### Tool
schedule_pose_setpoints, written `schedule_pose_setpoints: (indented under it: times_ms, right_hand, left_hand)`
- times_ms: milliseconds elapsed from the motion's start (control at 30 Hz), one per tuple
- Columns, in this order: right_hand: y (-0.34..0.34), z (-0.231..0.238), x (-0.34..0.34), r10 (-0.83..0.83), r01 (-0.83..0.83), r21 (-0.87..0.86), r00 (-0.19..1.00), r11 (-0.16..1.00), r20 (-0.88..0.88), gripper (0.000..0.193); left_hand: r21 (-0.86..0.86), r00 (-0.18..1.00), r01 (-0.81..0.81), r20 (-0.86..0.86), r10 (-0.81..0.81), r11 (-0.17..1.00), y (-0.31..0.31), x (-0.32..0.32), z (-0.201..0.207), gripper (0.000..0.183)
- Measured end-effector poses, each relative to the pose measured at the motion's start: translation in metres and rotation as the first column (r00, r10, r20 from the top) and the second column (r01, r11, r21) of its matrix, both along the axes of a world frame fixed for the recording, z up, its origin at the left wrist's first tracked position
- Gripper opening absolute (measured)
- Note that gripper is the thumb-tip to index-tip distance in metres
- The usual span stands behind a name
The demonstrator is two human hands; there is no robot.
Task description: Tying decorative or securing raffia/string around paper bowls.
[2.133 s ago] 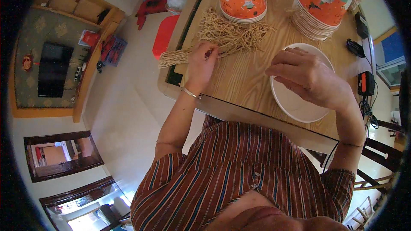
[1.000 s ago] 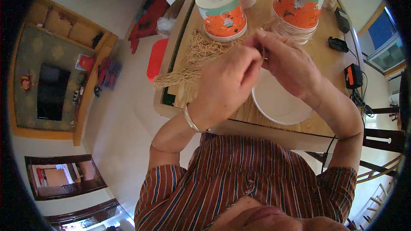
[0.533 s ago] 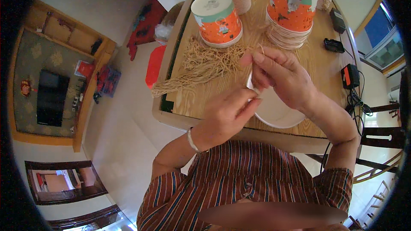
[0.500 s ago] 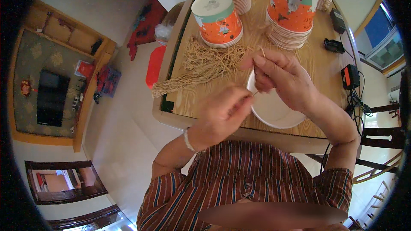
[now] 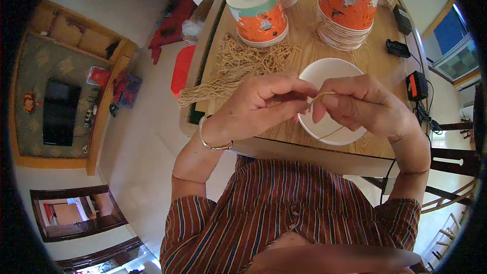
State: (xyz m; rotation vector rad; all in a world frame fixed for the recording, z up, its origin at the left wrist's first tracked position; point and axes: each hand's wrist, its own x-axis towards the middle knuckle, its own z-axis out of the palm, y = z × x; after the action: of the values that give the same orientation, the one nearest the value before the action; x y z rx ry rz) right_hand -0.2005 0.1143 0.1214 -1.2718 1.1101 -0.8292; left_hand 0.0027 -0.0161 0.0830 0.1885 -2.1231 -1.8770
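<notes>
My left hand (image 5: 261, 105) and my right hand (image 5: 368, 104) meet above a white paper bucket (image 5: 332, 67) with its open mouth up. Pinched in my right fingers is a thin beige cord (image 5: 332, 133); part of it loops over the index finger, and a tail hangs over the bucket. My left thumb and fingertips close at the cord's loop beside the right hand. Just past my left hand lies a tangled bundle of the same cord (image 5: 253, 61), its strands trailing toward the table's left edge.
Upside-down orange and green paper buckets (image 5: 261, 23) stand behind the cords, with a second stack (image 5: 350, 12) at the far right wound with cord below. Black chargers and cables (image 5: 417, 89) line the right edge. A red stool (image 5: 183, 71) stands left of the wooden table (image 5: 304, 142).
My hands have come level, the left turning and rising a little, the right shifting right and down. The cord, taut between them before, now loops at the fingertips with its tail hanging.
</notes>
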Motion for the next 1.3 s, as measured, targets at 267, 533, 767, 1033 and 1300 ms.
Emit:
schedule_pose_setpoints:
  times_ms: [267, 533, 767, 1033, 1300]
  right_hand:
    - [0.011, -0.004, -0.013, -0.082, 0.080, 0.036, 0.996, 0.996, 0.036, 0.026]
    - [0.006, 0.002, -0.013, -0.081, 0.082, -0.012, 0.996, 0.997, 0.025, 0.030]
    - [0.009, 0.001, -0.017, -0.091, 0.091, 0.000, 0.996, 0.996, -0.010, 0.032]
    - [0.018, 0.006, -0.046, 0.021, -0.019, 0.015, 0.986, 1.000, -0.163, 0.029]
    - [0.044, -0.022, -0.130, -0.148, 0.124, -0.091, 0.932, 0.988, -0.330, 0.020]
  left_hand:
    - [0.041, 0.995, -0.082, 0.059, 0.079, 0.996, -0.006, -0.016, -0.006, 0.021]
    - [0.191, 1.000, 0.001, 0.019, -0.005, 0.982, 0.011, -0.021, -0.004, 0.033]
    - [0.080, 0.989, -0.109, 0.107, 0.100, 0.991, 0.010, -0.025, -0.005, 0.018]
    - [-0.009, 0.994, -0.108, 0.020, 0.109, 0.994, 0.006, -0.019, -0.005, 0.013]
    - [-0.272, 0.976, -0.210, 0.004, 0.219, 0.939, -0.001, -0.017, -0.010, 0.011]
